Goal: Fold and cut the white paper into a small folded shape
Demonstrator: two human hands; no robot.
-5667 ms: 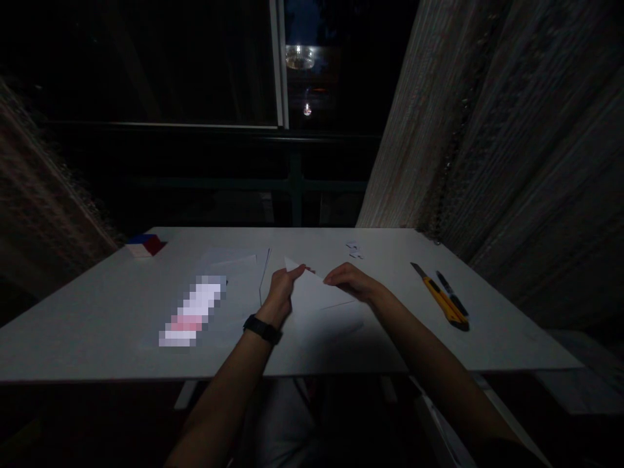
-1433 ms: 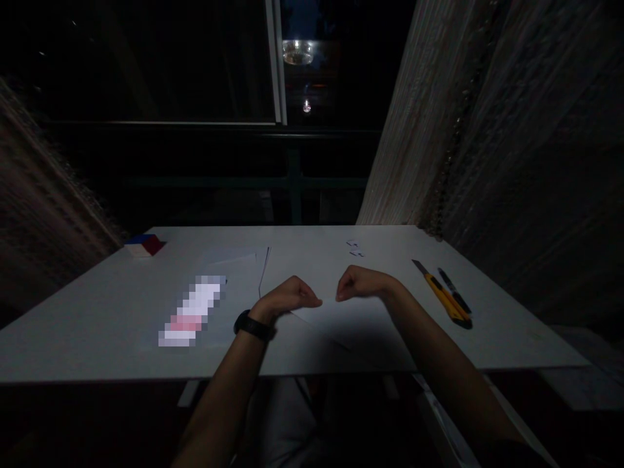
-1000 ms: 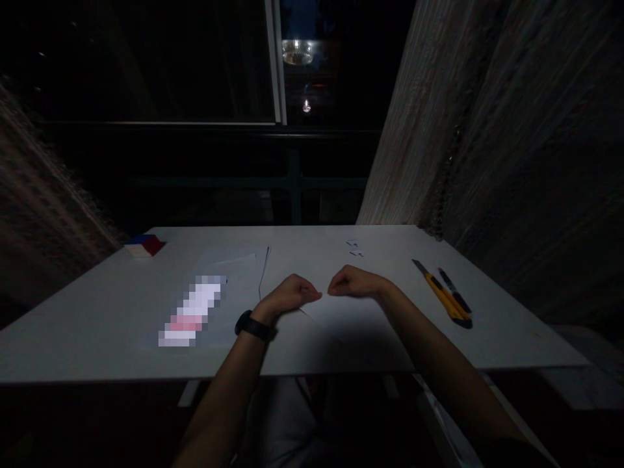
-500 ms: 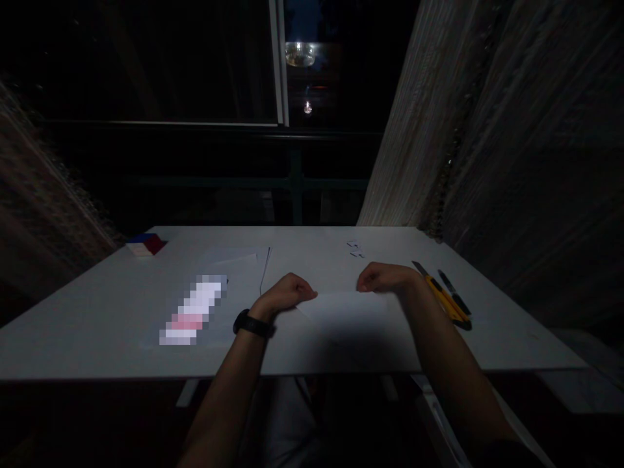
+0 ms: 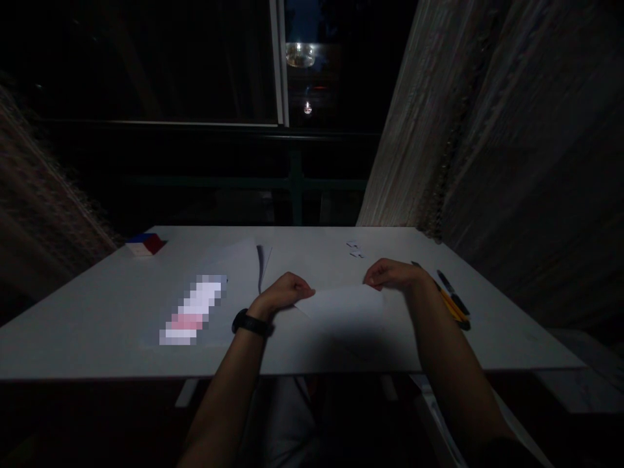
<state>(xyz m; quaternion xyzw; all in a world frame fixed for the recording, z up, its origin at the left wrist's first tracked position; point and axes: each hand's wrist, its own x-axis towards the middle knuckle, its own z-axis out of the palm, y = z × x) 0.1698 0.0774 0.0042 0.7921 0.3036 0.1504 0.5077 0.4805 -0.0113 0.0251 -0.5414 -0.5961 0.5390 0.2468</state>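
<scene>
A white sheet of paper (image 5: 341,309) is held just above the white table (image 5: 97,325) in front of me. My left hand (image 5: 283,296) is curled and pinches the sheet's left edge; a dark watch sits on that wrist. My right hand (image 5: 392,274) is curled too and pinches the sheet's far right corner, lifted slightly. The light is dim, so the paper's folds are hard to make out.
More white sheets (image 5: 238,263) lie to the left of my hands. A yellow utility knife (image 5: 451,309) and a dark pen (image 5: 453,292) lie at the right. Small paper scraps (image 5: 355,249) sit farther back, a red and blue block (image 5: 143,244) at the far left corner.
My hands were close together on the paper; the right hand has since moved right and the sheet now spreads wider between them. The top sheet of the left pile has shifted slightly.
</scene>
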